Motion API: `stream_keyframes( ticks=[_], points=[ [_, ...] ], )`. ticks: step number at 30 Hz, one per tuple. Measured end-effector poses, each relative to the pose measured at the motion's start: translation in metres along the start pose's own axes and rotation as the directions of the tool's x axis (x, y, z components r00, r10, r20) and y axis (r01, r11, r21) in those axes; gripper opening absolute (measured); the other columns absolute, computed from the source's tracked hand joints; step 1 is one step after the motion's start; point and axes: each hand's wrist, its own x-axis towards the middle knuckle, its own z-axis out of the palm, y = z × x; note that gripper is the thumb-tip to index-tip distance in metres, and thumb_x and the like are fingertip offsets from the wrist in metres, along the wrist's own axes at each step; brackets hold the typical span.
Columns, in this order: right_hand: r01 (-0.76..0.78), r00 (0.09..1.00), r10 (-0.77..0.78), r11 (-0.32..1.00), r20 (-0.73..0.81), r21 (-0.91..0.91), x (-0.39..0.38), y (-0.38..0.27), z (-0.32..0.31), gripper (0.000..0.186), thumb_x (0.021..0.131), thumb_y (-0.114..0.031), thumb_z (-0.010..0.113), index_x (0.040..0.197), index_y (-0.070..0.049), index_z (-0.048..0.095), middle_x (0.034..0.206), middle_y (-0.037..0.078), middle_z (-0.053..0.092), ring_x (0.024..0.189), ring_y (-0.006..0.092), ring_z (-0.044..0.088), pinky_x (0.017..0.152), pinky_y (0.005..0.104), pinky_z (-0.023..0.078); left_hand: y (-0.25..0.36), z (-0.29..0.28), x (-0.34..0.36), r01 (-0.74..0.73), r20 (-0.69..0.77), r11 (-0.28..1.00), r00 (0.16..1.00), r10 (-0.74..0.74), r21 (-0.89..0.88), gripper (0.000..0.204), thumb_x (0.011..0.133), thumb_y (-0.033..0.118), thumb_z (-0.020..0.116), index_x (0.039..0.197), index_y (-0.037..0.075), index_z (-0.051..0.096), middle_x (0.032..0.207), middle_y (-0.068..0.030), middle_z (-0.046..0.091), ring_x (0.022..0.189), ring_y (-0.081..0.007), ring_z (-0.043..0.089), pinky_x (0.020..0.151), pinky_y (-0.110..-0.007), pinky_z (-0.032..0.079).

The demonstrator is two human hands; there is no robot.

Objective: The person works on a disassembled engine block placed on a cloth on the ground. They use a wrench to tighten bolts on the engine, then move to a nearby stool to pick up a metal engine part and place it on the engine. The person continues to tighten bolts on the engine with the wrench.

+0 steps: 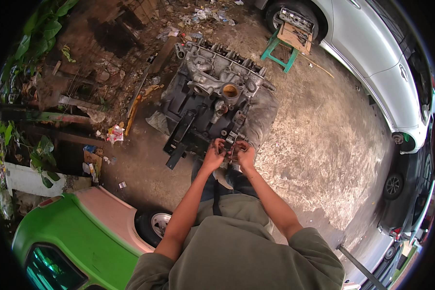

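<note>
A large, dirty car engine (198,72) sits in front of me, its grey metal castings at the far side and dark parts nearer. On its top a round opening (230,91) is orange-brown inside. My left hand (214,155) and my right hand (244,154) are close together at the engine's near edge, fingers curled in a pinch. Between them is something small and dark, too small to name. Just beyond the fingers lies a small metal fitting (231,136). A long black bracket (181,133) slants to the left of my hands.
Grimy cloth (262,116) spreads under the engine's right side. A green stool (278,50) holds tools and a metal part at the far right, beside a silver car (360,43). A green car (82,232) stands at the near left. Litter and planks (75,118) lie left.
</note>
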Motion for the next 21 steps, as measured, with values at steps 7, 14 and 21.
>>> stream_keyframes(
  ticks=[7,14,21],
  points=[
    [-0.632,0.730,0.612,0.434,0.305,0.641,0.066,-0.036,-0.045,0.018,0.096,0.002,0.043,0.106,0.013,0.053,0.099,0.025,0.059,0.083,0.0244,0.065,0.070,0.0228,0.062,-0.007,0.004,0.003,-0.077,-0.029,0.996,0.997,0.076,-0.034,0.030,0.083,0.002,0.056,0.112,0.004,0.049,0.097,-0.0106,0.053,0.090,-0.0230,0.056,0.082,-0.034,0.045],
    [-0.653,0.753,0.511,0.501,0.414,0.568,0.055,-0.023,-0.059,0.023,0.096,0.000,0.048,0.115,0.013,0.049,0.107,0.025,0.057,0.094,0.0280,0.064,0.075,0.0253,0.062,0.000,0.005,0.000,0.009,-0.025,1.000,1.000,-0.010,-0.016,0.033,0.081,-0.002,0.058,0.113,0.004,0.049,0.097,-0.0113,0.052,0.090,-0.0230,0.056,0.083,-0.034,0.046],
    [-0.400,0.916,0.323,0.776,0.237,0.488,0.010,-0.013,-0.035,0.026,0.095,0.006,0.045,0.120,0.008,0.045,0.107,0.021,0.057,0.098,0.0324,0.064,0.085,0.0397,0.059,0.006,0.003,-0.001,-0.020,-0.060,0.999,0.998,0.018,-0.041,0.033,0.078,-0.004,0.057,0.110,0.002,0.051,0.099,-0.0119,0.052,0.091,-0.0235,0.056,0.084,-0.034,0.046]
  ],
)
